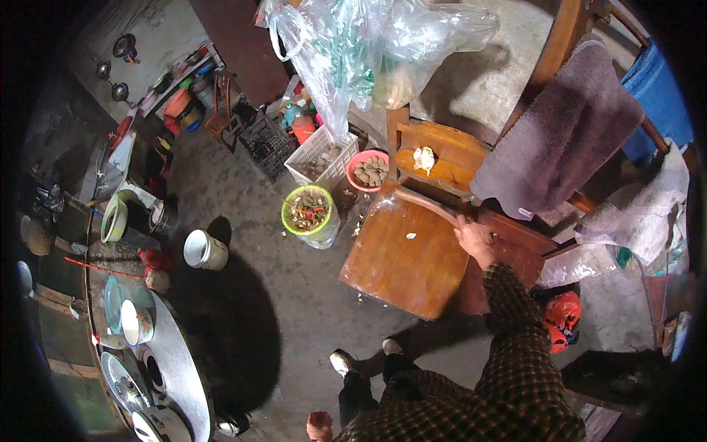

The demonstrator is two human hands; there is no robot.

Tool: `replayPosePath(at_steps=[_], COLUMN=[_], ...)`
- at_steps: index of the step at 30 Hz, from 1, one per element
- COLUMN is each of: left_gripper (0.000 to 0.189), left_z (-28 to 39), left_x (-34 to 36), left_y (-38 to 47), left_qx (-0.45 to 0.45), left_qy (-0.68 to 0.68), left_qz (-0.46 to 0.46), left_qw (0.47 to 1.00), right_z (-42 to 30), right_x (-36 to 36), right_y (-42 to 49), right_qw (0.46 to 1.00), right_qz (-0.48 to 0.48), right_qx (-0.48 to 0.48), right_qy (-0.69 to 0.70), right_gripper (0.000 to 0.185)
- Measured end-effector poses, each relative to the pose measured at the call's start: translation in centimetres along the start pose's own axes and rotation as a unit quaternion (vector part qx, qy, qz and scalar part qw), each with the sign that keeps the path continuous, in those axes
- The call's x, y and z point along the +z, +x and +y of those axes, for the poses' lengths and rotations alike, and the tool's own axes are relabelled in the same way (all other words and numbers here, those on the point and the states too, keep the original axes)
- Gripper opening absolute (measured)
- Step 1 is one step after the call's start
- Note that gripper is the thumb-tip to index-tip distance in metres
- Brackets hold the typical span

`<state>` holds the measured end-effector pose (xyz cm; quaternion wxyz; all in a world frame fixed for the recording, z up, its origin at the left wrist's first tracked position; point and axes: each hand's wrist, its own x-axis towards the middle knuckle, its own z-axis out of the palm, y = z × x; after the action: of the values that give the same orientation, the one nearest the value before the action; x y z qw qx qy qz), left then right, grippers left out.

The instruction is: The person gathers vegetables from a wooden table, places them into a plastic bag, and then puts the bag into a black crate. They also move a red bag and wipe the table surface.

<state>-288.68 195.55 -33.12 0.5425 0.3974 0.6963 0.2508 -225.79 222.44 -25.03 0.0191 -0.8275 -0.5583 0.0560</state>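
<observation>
My right hand (476,241) is at the near end of a curved wooden rail (426,202), its fingers curled around it. The rail runs along the far edge of a wooden seat or board (403,259), which bears a small white scrap (411,236). Beneath my right forearm is a darker reddish wooden surface (505,276). Only part of my left hand (319,426) shows, low at the bottom edge; whether it holds anything is unclear. Behind the rail, a garlic-like white clump (424,158) lies on another wooden seat (406,159).
A scrap-filled green-rimmed bucket (334,229), a pink basin (353,180) of round brown items and a white plastic basket (331,172) stand beyond. A white bucket (205,250) is left, near a metal-topped round table (190,381). A purple towel (558,132) hangs right; plastic bags (353,50) hang above.
</observation>
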Motion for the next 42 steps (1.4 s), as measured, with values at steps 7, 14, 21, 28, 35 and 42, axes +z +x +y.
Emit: replayPosePath(at_steps=[7,14,21,28,35,42], left_gripper=[0.012,0.012,0.01,0.023,0.02,0.019], left_z=[4.4,6.8,9.0,4.0,1.7,6.6], left_x=[1.0,3.2,2.4,-2.7,-3.5,-7.5], left_y=[-0.2,0.4,1.3,0.7,1.9,4.7], left_qx=[0.019,-0.057,0.008,0.049,0.073,0.142], left_qy=[-0.065,-0.039,-0.083,0.129,0.056,0.122], left_qz=[0.006,-0.025,-0.048,-0.06,-0.039,-0.023], left_qw=[0.998,0.997,0.995,0.989,0.995,0.982], right_z=[-2.3,-8.8,-16.0,-8.7,-25.8,-24.6], right_x=[0.1,2.1,2.7,7.4,15.3,4.3], right_y=[3.3,-0.2,-9.4,-8.0,-19.6,-18.3], right_qw=[0.968,0.974,0.921,0.96,0.928,0.985], right_qz=[-0.003,-0.026,-0.096,0.21,-0.167,0.076], right_qx=[-0.159,-0.042,-0.183,0.026,-0.093,-0.059], right_qy=[0.194,0.221,0.329,0.185,0.32,0.142], right_gripper=[0.03,0.025,0.022,0.023,0.031,0.03])
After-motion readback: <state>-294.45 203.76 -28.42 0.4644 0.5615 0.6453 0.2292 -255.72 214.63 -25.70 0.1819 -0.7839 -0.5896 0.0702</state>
